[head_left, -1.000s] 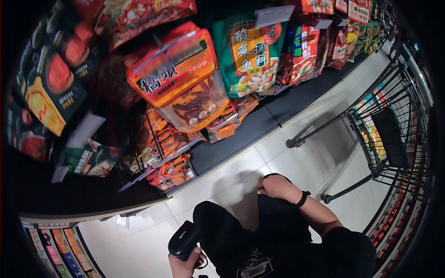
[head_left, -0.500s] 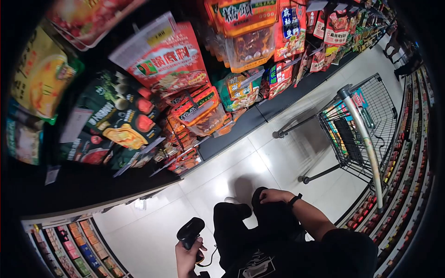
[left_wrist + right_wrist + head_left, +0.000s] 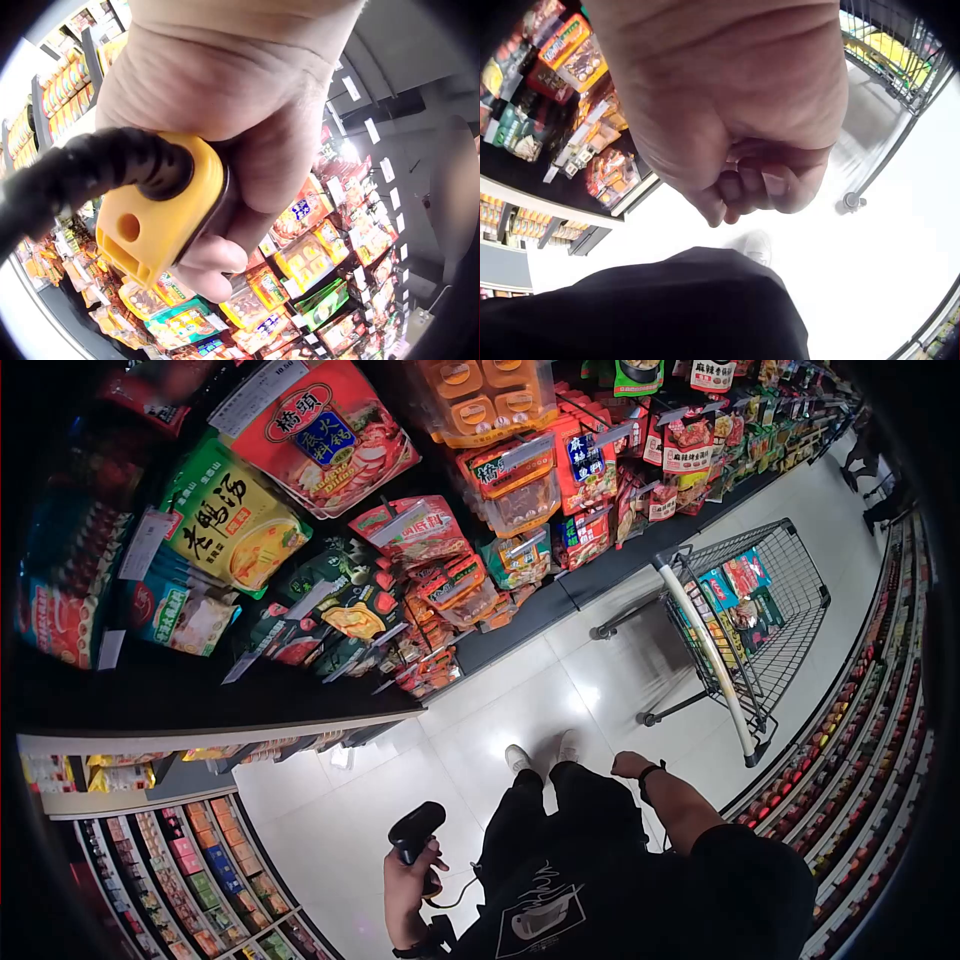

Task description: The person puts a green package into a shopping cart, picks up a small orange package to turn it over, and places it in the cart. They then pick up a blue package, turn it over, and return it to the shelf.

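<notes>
Landmark: shopping cart (image 3: 708, 645), standing on pale floor tiles (image 3: 500, 705) with colorful packets (image 3: 738, 595) in it.

Left hand (image 3: 406, 880): well apart from cart, on its lower-left side in head view. Fingers wrapped around the handle of a handheld device (image 3: 418, 826), firm-looking grip. Device's black head points up and away from the person, on the same side of the cart as the hand; left wrist view shows a yellow handle end with a thick black cable (image 3: 105, 169) coming out of it.

Right hand (image 3: 630, 764): lower left of cart, nearer to it than the left hand, not touching it. Fingers loosely curled in toward the palm, narrow, nothing seen in them. Dark band (image 3: 650, 768) on that wrist.

Person's pale shoes (image 3: 517, 758) on the tiles, left of cart; dark trousers, black shirt (image 3: 540, 915) with a light print.

Shelving unit (image 3: 523, 628) with hanging food packets runs left of and past the cart. Large red bag (image 3: 325, 435) and green-yellow bag (image 3: 235, 525) hang there, far from cart. Rows of small goods (image 3: 835, 760) curve along cart's right side. Boxed goods (image 3: 215, 860) at far lower left of cart.
</notes>
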A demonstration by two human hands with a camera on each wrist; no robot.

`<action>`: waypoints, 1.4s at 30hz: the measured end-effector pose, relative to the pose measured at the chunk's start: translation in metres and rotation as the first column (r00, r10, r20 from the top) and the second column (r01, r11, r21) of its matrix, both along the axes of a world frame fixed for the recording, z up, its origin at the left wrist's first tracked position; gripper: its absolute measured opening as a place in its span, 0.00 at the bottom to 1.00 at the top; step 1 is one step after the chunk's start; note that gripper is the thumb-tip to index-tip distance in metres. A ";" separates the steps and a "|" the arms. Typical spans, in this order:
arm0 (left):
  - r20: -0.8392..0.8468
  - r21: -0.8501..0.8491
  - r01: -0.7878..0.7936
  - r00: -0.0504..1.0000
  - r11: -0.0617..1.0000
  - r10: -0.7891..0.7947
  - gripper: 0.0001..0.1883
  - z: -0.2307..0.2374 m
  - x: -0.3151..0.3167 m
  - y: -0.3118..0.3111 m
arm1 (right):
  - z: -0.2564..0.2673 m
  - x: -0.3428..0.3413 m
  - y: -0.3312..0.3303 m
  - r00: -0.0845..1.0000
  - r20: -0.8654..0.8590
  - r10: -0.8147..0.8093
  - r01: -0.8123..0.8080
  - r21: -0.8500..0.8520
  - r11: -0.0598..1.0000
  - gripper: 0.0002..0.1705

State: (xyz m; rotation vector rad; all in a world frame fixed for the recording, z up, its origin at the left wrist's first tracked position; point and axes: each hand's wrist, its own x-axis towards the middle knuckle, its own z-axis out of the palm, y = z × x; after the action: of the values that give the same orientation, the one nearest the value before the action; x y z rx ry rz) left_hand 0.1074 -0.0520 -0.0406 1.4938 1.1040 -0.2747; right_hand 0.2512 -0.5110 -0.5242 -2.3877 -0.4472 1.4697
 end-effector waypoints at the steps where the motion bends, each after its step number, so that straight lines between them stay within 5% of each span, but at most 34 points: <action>1: 0.014 0.009 0.004 1.000 1.000 -0.004 0.16 0.006 -0.001 -0.003 | 0.004 0.001 -0.008 0.999 0.008 -0.048 0.048 0.002 0.999 0.23; 11: 0.143 -0.010 0.191 0.972 0.981 -0.188 0.17 0.033 -0.002 -0.023 | 0.050 -0.013 -0.043 0.893 0.182 -0.411 0.411 0.037 0.911 0.20; 22: 0.329 -0.111 0.377 0.887 0.919 -0.324 0.17 0.009 -0.038 -0.021 | 0.112 -0.183 -0.088 0.808 0.228 -0.543 0.566 -0.042 0.823 0.21; 31: 0.375 -0.069 0.660 0.712 0.748 -0.594 0.14 0.017 0.022 -0.061 | 0.101 -0.332 -0.128 0.559 0.136 -0.818 0.818 -0.253 0.517 0.22; 34: 0.402 -0.045 0.694 0.671 0.719 -0.622 0.15 0.021 0.056 -0.078 | 0.078 -0.356 -0.137 0.534 0.090 -0.841 0.827 -0.262 0.497 0.23; 38: 0.371 -0.044 0.703 0.671 0.710 -0.641 0.14 0.034 0.104 -0.104 | 0.046 -0.342 -0.162 0.322 0.025 -0.946 0.925 -0.222 0.309 0.16; 39: 0.379 -0.028 0.706 0.663 0.708 -0.646 0.14 0.042 0.115 -0.114 | 0.025 -0.332 -0.171 0.137 -0.024 -0.990 0.968 -0.211 0.139 0.17; 42: 0.387 0.001 0.724 0.636 0.690 -0.667 0.12 0.060 0.149 -0.148 | 0.065 -0.255 -0.184 -0.165 -0.031 -0.986 0.986 -0.021 -0.164 0.14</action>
State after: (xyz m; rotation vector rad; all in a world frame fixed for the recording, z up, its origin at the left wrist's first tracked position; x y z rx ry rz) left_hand 0.2563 -0.1999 0.0190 1.6938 0.1452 -0.5840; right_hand -0.0043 -0.6950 -0.4591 -1.5661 1.2937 0.5577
